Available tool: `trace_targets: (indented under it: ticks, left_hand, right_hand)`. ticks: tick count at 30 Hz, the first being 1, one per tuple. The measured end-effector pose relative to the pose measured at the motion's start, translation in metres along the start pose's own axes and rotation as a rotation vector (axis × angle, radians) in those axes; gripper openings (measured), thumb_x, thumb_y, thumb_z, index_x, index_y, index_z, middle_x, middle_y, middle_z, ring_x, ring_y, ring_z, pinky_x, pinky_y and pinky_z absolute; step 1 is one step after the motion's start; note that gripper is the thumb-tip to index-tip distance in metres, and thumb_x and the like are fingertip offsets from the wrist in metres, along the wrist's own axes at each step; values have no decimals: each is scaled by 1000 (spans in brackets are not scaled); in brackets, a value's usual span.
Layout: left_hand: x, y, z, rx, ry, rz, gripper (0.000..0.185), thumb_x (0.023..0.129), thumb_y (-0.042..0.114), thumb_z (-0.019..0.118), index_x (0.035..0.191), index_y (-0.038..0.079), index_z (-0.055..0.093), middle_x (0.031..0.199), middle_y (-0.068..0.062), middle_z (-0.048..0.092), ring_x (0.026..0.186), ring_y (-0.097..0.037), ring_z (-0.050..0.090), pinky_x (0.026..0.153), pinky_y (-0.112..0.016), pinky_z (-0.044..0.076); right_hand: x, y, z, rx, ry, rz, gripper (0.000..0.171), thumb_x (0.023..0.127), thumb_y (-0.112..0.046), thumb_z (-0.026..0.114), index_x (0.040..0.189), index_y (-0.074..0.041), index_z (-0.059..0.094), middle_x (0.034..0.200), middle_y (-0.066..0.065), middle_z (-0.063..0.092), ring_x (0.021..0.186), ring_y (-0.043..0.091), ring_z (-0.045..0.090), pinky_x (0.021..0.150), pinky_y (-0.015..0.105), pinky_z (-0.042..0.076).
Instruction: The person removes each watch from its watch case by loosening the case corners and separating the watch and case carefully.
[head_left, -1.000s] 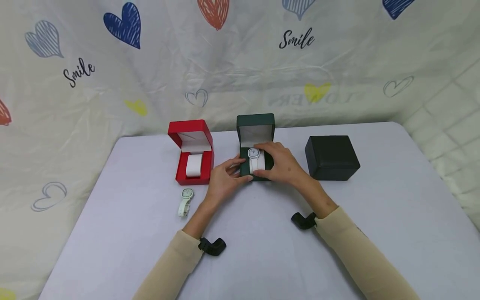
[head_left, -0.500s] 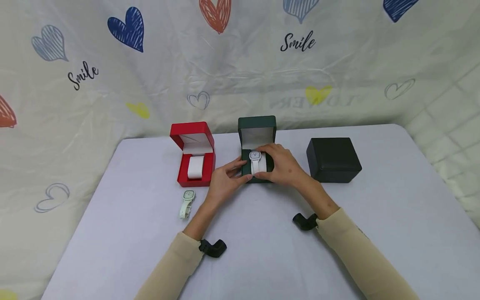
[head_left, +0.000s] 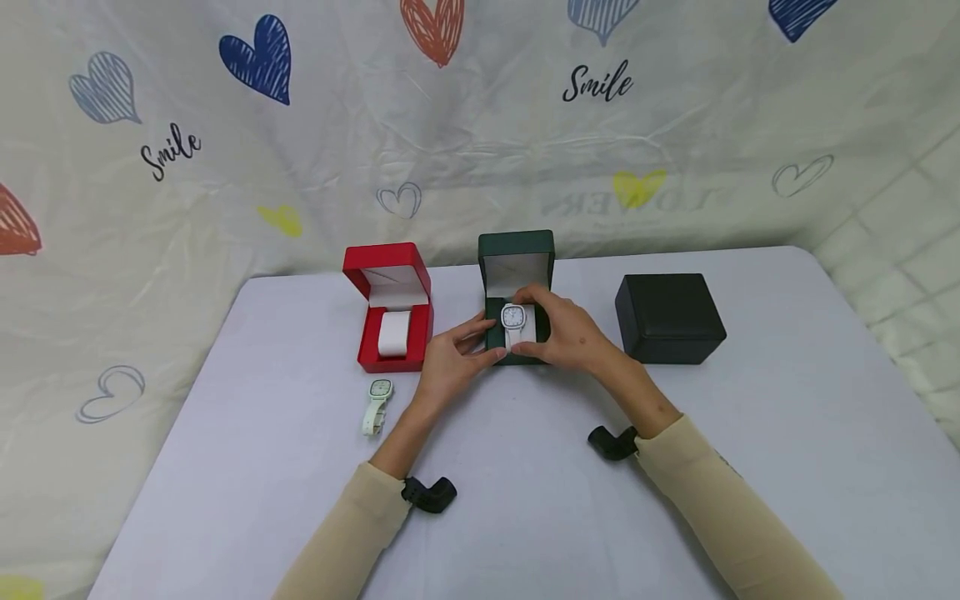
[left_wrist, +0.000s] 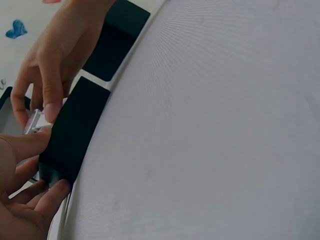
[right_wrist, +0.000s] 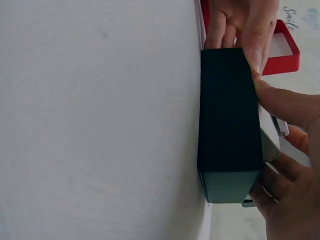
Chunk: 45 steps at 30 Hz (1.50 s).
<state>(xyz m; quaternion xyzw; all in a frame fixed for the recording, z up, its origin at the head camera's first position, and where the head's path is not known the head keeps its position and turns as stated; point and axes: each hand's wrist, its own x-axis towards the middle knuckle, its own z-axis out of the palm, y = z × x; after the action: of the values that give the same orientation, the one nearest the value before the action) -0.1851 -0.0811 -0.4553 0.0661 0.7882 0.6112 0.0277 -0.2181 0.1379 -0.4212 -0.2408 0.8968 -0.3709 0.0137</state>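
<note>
Watch (head_left: 513, 317) higher above lilac table (head_left: 787, 433)

Both arms wear long beige sleeves (head_left: 352, 533) that fit close and end at the wrists. A small black camera mount (head_left: 429, 493), bent like an elbow, is strapped under the left wrist, and a matching black one (head_left: 611, 442) sits under the right wrist. The hands are bare
</note>
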Motion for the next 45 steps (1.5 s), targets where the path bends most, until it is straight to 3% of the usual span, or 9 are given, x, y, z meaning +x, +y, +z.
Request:
trace_targets:
  ticks: [8,18,25,31,45]
  left_hand:
    - [-1,0,0,11,-2,-20,47,91,14,82,136,13,70,156,-6,56,133,-30,65,102,-37,56]
    - [0,-2,-1,-5,-6,-19,48,91,15,82,137,15,70,157,-5,56,134,-31,65,102,-38,56]
    - [0,0,-1,-2,-4,-17,48,91,15,82,137,14,70,156,-5,57,133,-30,65,103,-38,56]
    - [0,0,0,11,-8,-32,48,91,15,81,138,14,69,157,-4,56,133,-29,65,103,-38,56]
    - [-1,0,1,18,-3,-33,49,91,16,81,139,15,68,156,-5,56,136,-31,63,103,-39,56]
  right_hand:
    - [1,0,0,219,31,-29,55,86,-6,84,135,-5,59,136,12,63,124,30,66,105,46,56]
    - [2,2,-2,310,40,-39,49,86,-3,83,131,-5,65,126,13,60,120,30,66,105,47,56]
    - [4,-2,-6,335,80,11,49,88,-3,82,132,-5,63,132,14,60,119,34,65,99,51,59]
    - [3,-3,-5,352,91,56,50,89,-3,81,135,-6,62,134,14,59,120,34,65,102,51,58]
    - [2,-1,0,381,152,10,49,89,-3,81,134,-6,63,131,13,59,113,29,63,101,48,58]
